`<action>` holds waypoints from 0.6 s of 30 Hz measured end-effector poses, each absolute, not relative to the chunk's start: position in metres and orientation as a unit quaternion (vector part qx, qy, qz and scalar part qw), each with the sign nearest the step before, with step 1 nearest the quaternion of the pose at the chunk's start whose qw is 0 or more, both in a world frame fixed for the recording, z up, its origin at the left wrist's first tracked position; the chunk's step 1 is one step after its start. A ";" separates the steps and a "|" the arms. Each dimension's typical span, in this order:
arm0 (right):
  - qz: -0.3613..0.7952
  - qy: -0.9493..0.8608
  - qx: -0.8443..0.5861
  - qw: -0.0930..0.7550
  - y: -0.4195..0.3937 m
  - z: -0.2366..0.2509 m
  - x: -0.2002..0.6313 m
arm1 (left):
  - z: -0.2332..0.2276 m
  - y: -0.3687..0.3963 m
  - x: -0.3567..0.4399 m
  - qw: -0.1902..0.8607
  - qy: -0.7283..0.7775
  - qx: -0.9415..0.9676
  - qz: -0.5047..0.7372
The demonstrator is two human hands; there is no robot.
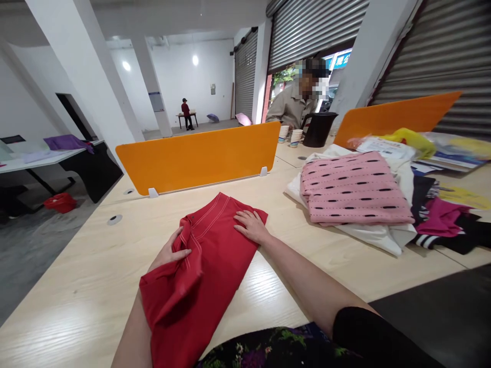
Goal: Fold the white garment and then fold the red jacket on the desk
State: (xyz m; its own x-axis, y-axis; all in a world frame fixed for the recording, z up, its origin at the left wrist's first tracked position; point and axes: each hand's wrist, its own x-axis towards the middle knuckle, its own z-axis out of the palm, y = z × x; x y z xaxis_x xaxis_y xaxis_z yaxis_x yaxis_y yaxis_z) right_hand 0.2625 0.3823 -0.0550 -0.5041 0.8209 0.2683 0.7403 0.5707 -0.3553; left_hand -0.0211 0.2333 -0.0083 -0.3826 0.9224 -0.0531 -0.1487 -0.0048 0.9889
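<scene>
Trousers: red trousers (207, 255) lie folded on the worktop (76, 296)
Left hand (171, 253): fingers grip the waistband
Right hand (251, 225): fingers flat, spread out

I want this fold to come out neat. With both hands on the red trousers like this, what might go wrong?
The near end of the red trousers is bunched and hangs toward the table edge, so it may slide off or crease. The left hand grips only the waistband fold and the right hand presses one side, so the layers might shift unevenly.
</scene>
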 end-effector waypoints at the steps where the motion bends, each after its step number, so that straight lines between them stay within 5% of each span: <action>1: 0.106 -0.857 -0.453 0.221 0.382 -0.053 0.263 | -0.008 0.234 -0.022 0.439 0.561 0.375 0.594; 7: 0.265 -0.775 -0.390 0.420 0.349 -0.035 0.241 | -0.022 0.239 -0.018 0.389 0.578 0.512 0.503; 13: 0.415 -0.789 -0.318 0.324 0.303 -0.040 0.183 | -0.026 0.236 -0.010 0.381 0.530 0.631 0.419; 18: 0.557 -0.669 -0.293 0.395 0.311 -0.030 0.205 | -0.015 0.229 -0.018 0.433 0.502 0.609 0.436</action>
State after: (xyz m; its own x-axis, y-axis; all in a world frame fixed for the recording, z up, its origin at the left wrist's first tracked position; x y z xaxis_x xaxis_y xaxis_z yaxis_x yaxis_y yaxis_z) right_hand 0.2048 0.3112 -0.0303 -0.5157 0.8323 0.2034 -0.0480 0.2089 -0.9768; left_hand -0.0179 0.2294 -0.0147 0.1173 0.9884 0.0964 0.2336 -0.1218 0.9647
